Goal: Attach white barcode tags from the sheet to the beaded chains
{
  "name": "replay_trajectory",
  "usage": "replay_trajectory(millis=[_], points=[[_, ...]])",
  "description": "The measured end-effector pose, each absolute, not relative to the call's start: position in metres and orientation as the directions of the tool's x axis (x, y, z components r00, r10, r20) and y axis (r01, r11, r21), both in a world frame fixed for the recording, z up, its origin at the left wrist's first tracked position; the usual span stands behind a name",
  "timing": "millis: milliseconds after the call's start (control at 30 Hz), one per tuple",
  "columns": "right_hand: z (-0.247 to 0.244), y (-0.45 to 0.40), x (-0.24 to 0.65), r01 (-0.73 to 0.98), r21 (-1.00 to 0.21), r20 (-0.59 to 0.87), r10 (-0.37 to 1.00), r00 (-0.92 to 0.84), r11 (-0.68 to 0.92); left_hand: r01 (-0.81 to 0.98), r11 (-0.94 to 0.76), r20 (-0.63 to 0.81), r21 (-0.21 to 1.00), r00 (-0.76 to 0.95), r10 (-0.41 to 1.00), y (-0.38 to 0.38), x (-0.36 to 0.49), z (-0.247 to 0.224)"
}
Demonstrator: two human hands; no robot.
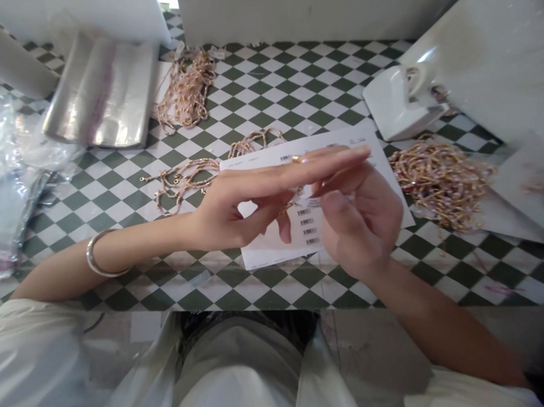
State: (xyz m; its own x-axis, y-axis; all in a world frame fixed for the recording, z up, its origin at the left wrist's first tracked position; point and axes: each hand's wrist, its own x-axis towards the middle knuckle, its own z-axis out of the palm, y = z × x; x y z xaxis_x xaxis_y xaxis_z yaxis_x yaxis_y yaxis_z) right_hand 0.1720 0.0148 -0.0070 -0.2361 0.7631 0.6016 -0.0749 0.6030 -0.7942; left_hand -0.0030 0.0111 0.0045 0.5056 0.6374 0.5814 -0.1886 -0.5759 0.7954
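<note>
Sheet (pixel 269 252) lies on the checkered table (pixel 243 73), tilted a bit, both hands above it and covering its middle. Gold-toned bits (pixel 289 208) show under the left hand (pixel 230 207), over the sheet; whether pinched or just hanging there, cannot tell. Left hand comes in from the sheet's left, wrist about level, back of hand up; index finger straight and reaching across to the right hand, thumb and other fingers bent below. Small gold piece (pixel 297 159) at its upper fingers, ring or bead unclear. Right hand (pixel 367 221) comes from lower right of the sheet, wrist angled up, palm turned inward, fingers curled, thumb bent upward; fingertips partly hidden behind the left fingers, grip cannot be told. Silver bracelet (pixel 90 257) on left forearm. Writing: column of barcodes (pixel 308 222) on the sheet, more print along its top and bottom edges, all too small to read; no brand legible. Beaded strands (pixel 186 177) at the sheet's left edge, others (pixel 248 144) just behind it. Bead bundle (pixel 189 91) farther back left, beside a stack of clear bags (pixel 103 92); loose bags (pixel 1 181) far left. Bead pile (pixel 443 180) right of the sheet, white holder (pixel 393 106) behind its right corner.
</note>
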Motion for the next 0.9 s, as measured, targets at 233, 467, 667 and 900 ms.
replay_trajectory(millis=[233,467,667,900], points=[[-0.0034,0.0160,0.1726,-0.064,-0.747,0.648,0.705,-0.288,0.661,-0.190,-0.524,0.537,0.830,0.525,0.661,0.0122,-0.0042,0.0044],[-0.0081,0.0175,0.1740,-0.080,-0.760,0.634,0.710,-0.308,0.644,-0.177,-0.537,0.539,0.825,0.529,0.655,0.0126,-0.0051,0.0037],[-0.0083,0.0156,0.1741,-0.039,-0.771,0.622,0.739,-0.259,0.635,-0.170,-0.512,0.517,0.842,0.522,0.678,0.0120,-0.0045,0.0047],[-0.0043,0.0140,0.1743,0.036,-0.765,0.621,0.751,-0.224,0.643,-0.198,-0.528,0.538,0.826,0.559,0.631,0.0168,-0.0047,0.0015]])
